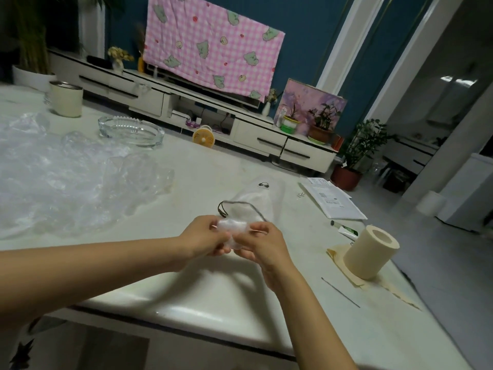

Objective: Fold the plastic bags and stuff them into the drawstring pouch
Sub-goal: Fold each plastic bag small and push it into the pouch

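A small wad of folded clear plastic bag (231,228) sits between my two hands above the white table (202,289). My left hand (204,237) pinches its left side and my right hand (262,244) grips its right side. Just beyond lies the white drawstring pouch (260,197) with a small dark logo and a grey cord (241,205) looping at its mouth, which faces my hands. A pile of loose clear plastic bags (61,177) is spread over the table's left half.
A glass ashtray (130,130) and a cream canister (66,98) stand at the back left. A paper roll (369,252), a small tube (344,229), printed papers (332,197) and a thin metal rod (340,292) lie to the right. The table's edge runs close below my forearms.
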### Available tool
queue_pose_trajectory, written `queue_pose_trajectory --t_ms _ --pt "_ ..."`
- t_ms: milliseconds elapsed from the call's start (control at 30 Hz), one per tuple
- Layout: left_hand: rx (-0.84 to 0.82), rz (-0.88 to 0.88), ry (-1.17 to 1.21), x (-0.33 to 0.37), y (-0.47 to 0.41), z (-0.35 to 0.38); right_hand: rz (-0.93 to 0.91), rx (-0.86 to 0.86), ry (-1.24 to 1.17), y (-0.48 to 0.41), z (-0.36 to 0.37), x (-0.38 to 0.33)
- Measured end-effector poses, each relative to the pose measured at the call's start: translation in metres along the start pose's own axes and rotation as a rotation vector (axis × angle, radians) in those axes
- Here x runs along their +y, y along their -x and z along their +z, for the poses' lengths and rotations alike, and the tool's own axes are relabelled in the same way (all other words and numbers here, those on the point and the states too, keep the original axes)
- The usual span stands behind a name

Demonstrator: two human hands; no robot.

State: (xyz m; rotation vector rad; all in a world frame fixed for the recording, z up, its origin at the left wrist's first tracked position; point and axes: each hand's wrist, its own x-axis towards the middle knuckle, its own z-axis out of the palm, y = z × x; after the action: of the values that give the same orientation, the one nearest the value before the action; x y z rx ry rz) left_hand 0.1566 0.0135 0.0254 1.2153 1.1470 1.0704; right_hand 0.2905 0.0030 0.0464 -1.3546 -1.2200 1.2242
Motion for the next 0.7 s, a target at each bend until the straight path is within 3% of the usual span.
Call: queue_pose_trajectory --t_ms 100,233,367,467,600,700 --pt "-0.023 0.025 -0.085 0.002 -0.005 0.013 -0.018 0.035 0.051 -0.006 -0.018 -0.005" --pt "0.086 0.43 -0.823 -0.019 -0.022 0.004 -0.059 0.175 0.151 -0.019 -0.045 0.003" --pt "0.158 0.549 -1.186 -0.021 -0.043 -0.002 -0.139 0.204 0.342 -0.024 -0.049 0.009" --pt "0.123 0.582 -1.306 -0.017 -0.06 0.005 -0.22 0.213 0.449 -0.024 -0.045 0.011" --pt "0.118 0.599 -1.159 -0.013 -0.064 0.011 -0.305 0.322 0.673 -0.031 -0.037 0.015" --pt "0.097 0.828 -1.115 -0.011 -0.06 0.009 -0.412 0.418 0.698 -0.036 -0.033 0.015"
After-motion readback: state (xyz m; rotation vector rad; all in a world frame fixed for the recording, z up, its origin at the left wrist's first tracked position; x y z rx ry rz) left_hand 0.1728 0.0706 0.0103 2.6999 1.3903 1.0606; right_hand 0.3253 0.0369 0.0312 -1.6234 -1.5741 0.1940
